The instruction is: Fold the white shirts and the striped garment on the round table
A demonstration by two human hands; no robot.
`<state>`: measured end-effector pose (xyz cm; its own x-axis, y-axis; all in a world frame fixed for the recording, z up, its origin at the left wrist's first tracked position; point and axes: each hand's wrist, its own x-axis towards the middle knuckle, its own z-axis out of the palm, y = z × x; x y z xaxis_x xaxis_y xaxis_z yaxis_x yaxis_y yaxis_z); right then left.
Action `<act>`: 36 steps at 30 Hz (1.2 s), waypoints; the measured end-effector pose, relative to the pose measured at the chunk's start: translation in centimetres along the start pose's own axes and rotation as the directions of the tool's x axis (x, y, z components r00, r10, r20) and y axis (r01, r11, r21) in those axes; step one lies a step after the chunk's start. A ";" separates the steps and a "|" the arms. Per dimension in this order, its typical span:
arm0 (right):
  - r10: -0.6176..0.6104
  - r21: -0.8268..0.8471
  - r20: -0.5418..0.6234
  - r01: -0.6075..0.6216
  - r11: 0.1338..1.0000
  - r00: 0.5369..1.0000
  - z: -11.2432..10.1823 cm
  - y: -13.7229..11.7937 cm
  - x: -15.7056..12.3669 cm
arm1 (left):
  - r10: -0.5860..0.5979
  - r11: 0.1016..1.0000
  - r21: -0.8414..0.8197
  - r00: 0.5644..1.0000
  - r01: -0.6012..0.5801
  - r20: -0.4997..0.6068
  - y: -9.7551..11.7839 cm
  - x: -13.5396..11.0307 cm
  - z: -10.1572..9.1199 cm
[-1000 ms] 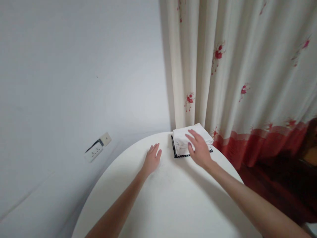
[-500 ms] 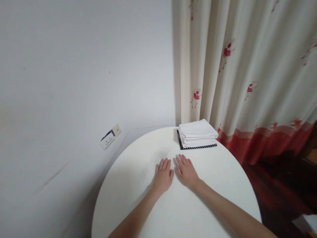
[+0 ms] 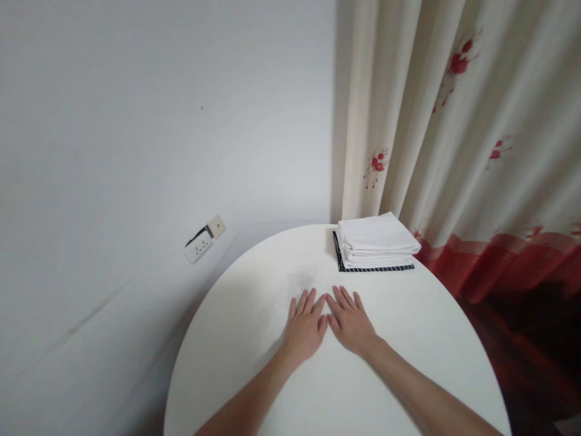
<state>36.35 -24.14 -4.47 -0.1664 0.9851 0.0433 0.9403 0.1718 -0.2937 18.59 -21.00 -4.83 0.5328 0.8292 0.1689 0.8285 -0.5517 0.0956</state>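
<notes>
My left hand (image 3: 304,330) lies palm down on the white round table (image 3: 227,363), its fingers spread and holding nothing. Beside it, my right hand (image 3: 351,324) also rests flat with fingers apart. The thumbs and index fingertips of the two hands meet or nearly meet. Beyond my right hand, toward the table's far right edge, sits a stack of folded white cloths (image 3: 379,239). Under the stack a dark cloth with a white-patterned edge (image 3: 376,268) sticks out at the front and left. Neither hand touches the stack.
A pale wall (image 3: 158,121) with a socket (image 3: 198,247) and a small square plate (image 3: 216,226) stands to the left and behind the table. A cream curtain (image 3: 417,151) with red flowers and a red lower band hangs at the right. Grey smudges mark the tabletop.
My hands have drawn together until their thumbs and index fingers nearly touch, and the fingers are spread wider. The camera view has shifted slightly, and the cloth stack appears farther right.
</notes>
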 end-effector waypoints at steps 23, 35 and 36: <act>0.012 0.048 -0.027 -0.011 0.999 1.000 -0.6 -0.3 -0.4 | -0.006 1.000 -0.020 0.998 0.007 0.055 0.2 0.0 -0.8; 0.022 0.084 -0.019 -0.020 0.996 1.000 -1.1 -0.3 -0.5 | -0.013 1.000 -0.018 0.996 0.014 0.093 0.6 0.2 -1.9; 0.022 0.084 -0.020 -0.020 0.996 1.000 -1.1 -0.3 -0.5 | -0.011 1.000 -0.018 0.996 0.012 0.090 0.5 0.2 -1.9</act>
<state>36.46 -24.63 -3.35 -0.1402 0.9885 0.0559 0.9151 0.1509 -0.3739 18.82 -21.32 -2.90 0.5373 0.8398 0.0784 0.8318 -0.5430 0.1156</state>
